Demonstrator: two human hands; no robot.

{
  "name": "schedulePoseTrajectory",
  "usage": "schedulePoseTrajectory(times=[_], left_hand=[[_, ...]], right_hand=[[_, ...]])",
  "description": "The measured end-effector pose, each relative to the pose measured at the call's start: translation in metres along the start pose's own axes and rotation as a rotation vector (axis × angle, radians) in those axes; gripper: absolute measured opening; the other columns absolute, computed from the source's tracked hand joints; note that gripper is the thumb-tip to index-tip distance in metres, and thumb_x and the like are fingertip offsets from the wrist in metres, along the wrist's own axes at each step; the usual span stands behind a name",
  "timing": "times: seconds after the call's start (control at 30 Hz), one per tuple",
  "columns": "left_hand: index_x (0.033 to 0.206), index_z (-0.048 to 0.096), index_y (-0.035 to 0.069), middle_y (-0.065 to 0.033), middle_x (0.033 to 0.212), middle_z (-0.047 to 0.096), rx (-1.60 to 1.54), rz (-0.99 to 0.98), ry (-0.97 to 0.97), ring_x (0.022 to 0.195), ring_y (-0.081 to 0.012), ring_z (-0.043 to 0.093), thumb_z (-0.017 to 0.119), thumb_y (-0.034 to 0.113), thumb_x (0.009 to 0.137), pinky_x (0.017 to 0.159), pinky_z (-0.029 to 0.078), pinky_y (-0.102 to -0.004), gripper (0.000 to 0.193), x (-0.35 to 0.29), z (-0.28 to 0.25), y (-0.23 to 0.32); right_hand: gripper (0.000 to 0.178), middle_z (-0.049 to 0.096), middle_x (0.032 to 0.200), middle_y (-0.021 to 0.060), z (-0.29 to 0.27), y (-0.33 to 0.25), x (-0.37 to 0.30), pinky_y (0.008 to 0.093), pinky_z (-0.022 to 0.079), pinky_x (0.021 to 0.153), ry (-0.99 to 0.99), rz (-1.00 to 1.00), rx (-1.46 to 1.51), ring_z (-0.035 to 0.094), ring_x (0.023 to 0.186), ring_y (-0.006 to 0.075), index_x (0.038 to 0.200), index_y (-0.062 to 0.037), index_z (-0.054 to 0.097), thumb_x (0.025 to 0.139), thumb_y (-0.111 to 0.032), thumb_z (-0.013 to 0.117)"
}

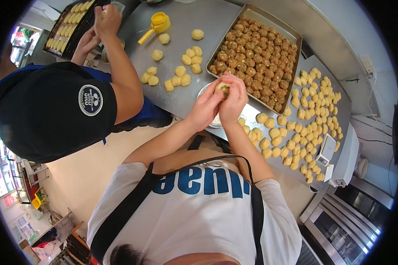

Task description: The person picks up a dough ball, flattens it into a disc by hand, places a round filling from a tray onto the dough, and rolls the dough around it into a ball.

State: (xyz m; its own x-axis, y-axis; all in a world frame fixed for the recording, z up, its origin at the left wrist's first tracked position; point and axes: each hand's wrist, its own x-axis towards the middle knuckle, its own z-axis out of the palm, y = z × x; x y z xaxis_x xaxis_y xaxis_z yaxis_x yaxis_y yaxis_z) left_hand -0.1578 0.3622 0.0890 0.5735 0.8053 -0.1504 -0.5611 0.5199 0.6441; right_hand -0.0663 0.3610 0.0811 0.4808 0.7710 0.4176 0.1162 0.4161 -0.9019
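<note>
- Holding one dough piece point(224, 89) between left hand point(205, 106) and right hand point(235, 99), with both cupped closely around it, near the tray's close edge.
- Showing through the gap in the grip: a pale rim around a darker middle — too small to identify surely.
- Best handled, at a guess, with light, even pressure: turn a little at a time, ease the rim inward from all sides, pinch without thinning any one spot.
- Wise, too, to keep the dark middle off the rim — likely to seal poorly once smeared.
- Below the hands, partly hidden: a pale bowl point(216, 123).
- Just beyond, in the metal tray point(297, 39): packed rows of brown balls point(256, 57).
- To the right, on the steel table point(172, 95): many loose dough balls point(311, 119), plus a white scale point(326, 149).
- To the left: small dough clusters point(194, 57) and a yellow scoop point(159, 22).
- Farther left: a co-worker's hands point(107, 21) beside a dark tray of shaped dough point(69, 31).
</note>
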Motion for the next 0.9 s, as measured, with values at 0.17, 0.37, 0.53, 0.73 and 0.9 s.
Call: schedulePoseTrajectory(times=[0.17,0.37,0.53,0.73,0.9], left_hand=[[0.143,0.032,0.005,-0.0072,0.132,0.048,0.039,0.001,-0.026,0.122,-0.0168,0.048,0.037,0.012,0.103,0.105,0.038,-0.0339,0.042,-0.012,-0.006,0.01],[0.146,0.029,0.007,-0.0063,0.133,0.047,-0.087,-0.129,-0.018,0.122,-0.0143,0.048,0.036,0.011,0.102,0.101,0.04,-0.0309,0.045,-0.023,0.016,0.007],[0.146,0.026,0.0,-0.0093,0.137,0.044,0.161,-0.051,-0.034,0.127,-0.016,0.044,0.037,0.013,0.104,0.106,0.036,-0.0306,0.045,-0.029,-0.002,0.0],[0.146,0.024,-0.003,-0.0124,0.141,0.041,0.25,-0.112,-0.095,0.134,-0.0191,0.038,0.04,0.012,0.102,0.112,0.029,-0.0329,0.048,-0.034,-0.002,-0.017],[0.147,0.023,-0.002,-0.0109,0.141,0.041,0.28,-0.027,-0.098,0.133,-0.0184,0.039,0.043,0.011,0.101,0.111,0.031,-0.0324,0.051,-0.03,-0.008,-0.017]], right_hand=[[0.022,0.07,0.1,0.0126,-0.019,-0.012,0.006,0.0466,0.038,0.105,-0.333,-0.046,-0.194,0.063,0.111,0.0311,0.097,-0.0038,0.069,0.088,-0.014,0.052],[0.022,0.071,0.085,0.0094,-0.026,-0.011,-0.01,0.0466,0.04,0.102,-0.1,-0.152,-0.137,0.069,0.098,0.028,0.08,-0.0049,0.067,0.088,-0.011,0.048],[0.022,0.069,0.102,0.0152,-0.022,-0.032,-0.015,0.0446,0.041,0.104,-0.223,-0.155,-0.245,0.062,0.113,0.0308,0.097,-0.0036,0.067,0.085,-0.012,0.05],[0.026,0.07,0.094,0.0126,-0.047,-0.002,-0.027,0.0502,0.04,0.103,-0.274,-0.199,-0.25,0.068,0.097,0.0331,0.09,-0.004,0.07,0.088,-0.016,0.047],[0.031,0.071,0.09,0.0125,-0.03,-0.02,-0.027,0.0508,0.038,0.105,-0.1,-0.142,-0.257,0.068,0.095,0.0361,0.093,-0.0027,0.068,0.093,-0.02,0.043]])
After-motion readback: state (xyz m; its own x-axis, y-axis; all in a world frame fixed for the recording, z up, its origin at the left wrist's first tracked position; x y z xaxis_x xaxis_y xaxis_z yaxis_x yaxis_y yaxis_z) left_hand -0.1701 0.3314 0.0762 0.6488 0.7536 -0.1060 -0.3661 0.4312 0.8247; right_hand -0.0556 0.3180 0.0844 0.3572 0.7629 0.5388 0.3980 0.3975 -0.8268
